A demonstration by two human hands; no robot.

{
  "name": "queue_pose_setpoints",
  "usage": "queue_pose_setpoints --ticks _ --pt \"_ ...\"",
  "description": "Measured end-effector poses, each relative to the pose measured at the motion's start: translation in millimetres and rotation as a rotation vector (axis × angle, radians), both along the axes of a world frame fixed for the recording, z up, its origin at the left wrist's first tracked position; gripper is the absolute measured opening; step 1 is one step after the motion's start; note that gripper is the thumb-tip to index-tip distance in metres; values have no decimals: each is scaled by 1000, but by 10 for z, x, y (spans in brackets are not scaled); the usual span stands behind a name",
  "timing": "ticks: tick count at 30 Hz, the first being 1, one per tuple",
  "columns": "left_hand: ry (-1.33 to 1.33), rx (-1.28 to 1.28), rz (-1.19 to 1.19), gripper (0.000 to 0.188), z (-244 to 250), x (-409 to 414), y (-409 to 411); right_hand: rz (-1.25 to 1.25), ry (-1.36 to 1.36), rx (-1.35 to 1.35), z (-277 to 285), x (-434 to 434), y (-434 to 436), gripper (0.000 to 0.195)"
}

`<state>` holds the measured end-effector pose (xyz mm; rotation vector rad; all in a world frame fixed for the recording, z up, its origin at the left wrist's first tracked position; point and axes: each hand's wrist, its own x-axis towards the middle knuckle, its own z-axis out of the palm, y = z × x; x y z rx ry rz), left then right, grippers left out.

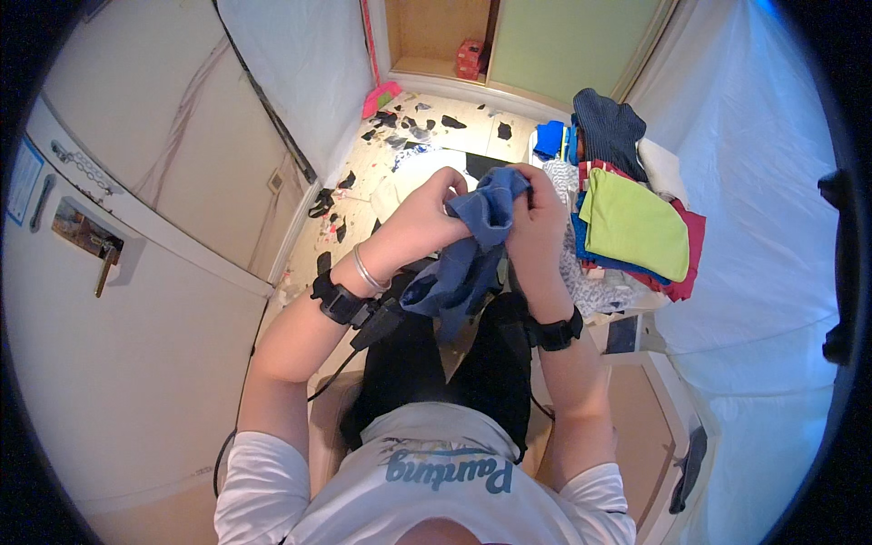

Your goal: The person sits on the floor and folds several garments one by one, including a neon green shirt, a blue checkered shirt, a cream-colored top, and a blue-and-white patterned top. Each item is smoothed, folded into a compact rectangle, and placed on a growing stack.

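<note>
A piece of blue fabric hangs in folds between my hands, above my lap. My left hand grips its upper left edge, thumb and fingers pinching the cloth. On the other side, my right hand has hold of the top right part. The lower end dangles loose over my black trousers. Part of the cloth is hidden behind my fingers. To the right of my right hand lies a pile of folded cloths, with a lime-green cloth on top and a dark ribbed cloth behind it.
Black scraps litter the floor ahead, near a pink dustpan or broom head. A white door with a brass handle stands at left. Plastic sheeting hangs at right. A red box sits in the far cabinet.
</note>
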<state>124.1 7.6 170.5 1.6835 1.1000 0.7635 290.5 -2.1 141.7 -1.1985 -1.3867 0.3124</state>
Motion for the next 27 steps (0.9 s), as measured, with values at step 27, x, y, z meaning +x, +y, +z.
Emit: queue_pose_setpoints --ticks 27 --pt "-911 -20 273 27 72 223 535 80 -133 -66 -1158 -308 -561 79"
